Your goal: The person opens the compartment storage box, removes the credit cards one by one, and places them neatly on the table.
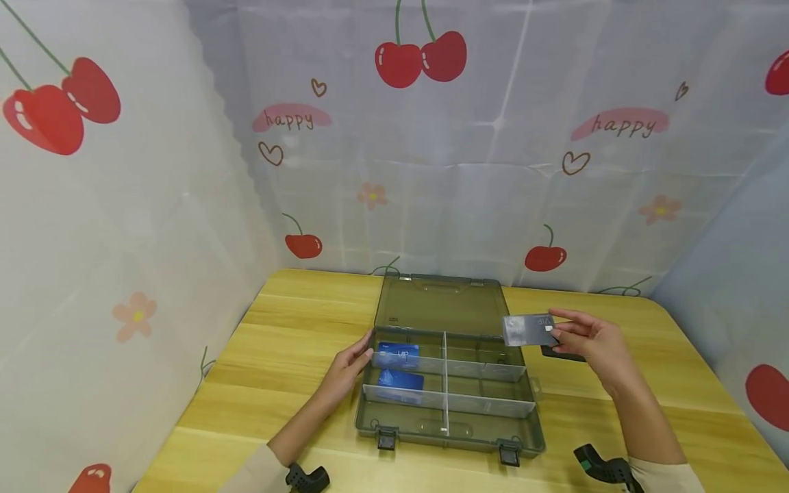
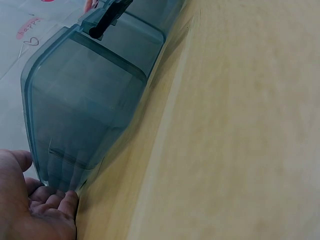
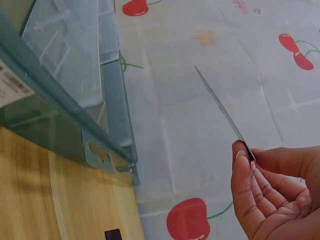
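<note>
A grey card marked VIP [image 1: 527, 330] is pinched between the thumb and fingers of my right hand [image 1: 600, 346], raised over the right back side of a storage box [image 1: 487, 445]. The right wrist view shows that card [image 3: 220, 107] nearly edge-on. My left hand [image 1: 345, 366] holds the box's left side; in the left wrist view its fingers and thumb lie about the corner of the see-through box [image 2: 85, 100]. Blue cards lie in the left column: one [image 1: 397, 355] in the back compartment, another [image 1: 401, 380] in the middle one.
The box's lid [image 1: 440, 301] is swung back toward the cherry-print curtain [image 1: 431, 171]. Clear dividers [image 1: 445, 383] split the box into compartments. A dark flat thing [image 1: 562, 353] lies on the wooden table [image 1: 246, 383], partly behind the right hand. Two black latches [image 1: 386, 439] hang at the box's front.
</note>
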The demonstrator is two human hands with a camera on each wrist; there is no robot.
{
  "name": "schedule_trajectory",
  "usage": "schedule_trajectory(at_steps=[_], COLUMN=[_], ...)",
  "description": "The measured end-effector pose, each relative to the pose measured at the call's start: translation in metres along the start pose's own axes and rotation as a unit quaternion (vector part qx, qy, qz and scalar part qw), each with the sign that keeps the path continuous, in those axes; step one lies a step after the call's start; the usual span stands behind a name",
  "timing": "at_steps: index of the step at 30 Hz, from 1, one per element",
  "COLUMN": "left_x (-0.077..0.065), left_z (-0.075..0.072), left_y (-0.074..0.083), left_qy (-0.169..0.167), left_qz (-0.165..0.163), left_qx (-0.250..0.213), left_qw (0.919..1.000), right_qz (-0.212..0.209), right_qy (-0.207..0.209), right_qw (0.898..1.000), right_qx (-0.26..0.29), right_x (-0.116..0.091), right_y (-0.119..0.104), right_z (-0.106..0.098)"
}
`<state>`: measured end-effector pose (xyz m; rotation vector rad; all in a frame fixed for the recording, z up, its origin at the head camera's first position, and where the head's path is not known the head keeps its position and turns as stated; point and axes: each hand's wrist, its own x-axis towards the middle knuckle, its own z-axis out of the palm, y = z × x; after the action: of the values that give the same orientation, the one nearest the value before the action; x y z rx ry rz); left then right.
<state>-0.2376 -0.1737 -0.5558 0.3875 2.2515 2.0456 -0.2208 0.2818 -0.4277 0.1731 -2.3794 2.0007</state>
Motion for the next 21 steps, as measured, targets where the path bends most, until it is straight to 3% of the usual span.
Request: schedule_trajectory(at_steps=[11,21], left_x=[0.001,0.001], left_z=[-0.001,-0.001], left_y=[0.0,-0.001], left_qy=[-0.007,-0.009], left_qz=[0.003,0.005], left_qx=[0.0,-0.005], left_qw=[1.0,0.9999], right_qz=[-0.021,-0.012], right_qy=[0.02,0.036], right_qw=[0.999,0.999], right_qx=[0.028,0.039], right_x=[0.001,0.001], right_y=[0.008,0.009], right_z=[-0.016,-0.026])
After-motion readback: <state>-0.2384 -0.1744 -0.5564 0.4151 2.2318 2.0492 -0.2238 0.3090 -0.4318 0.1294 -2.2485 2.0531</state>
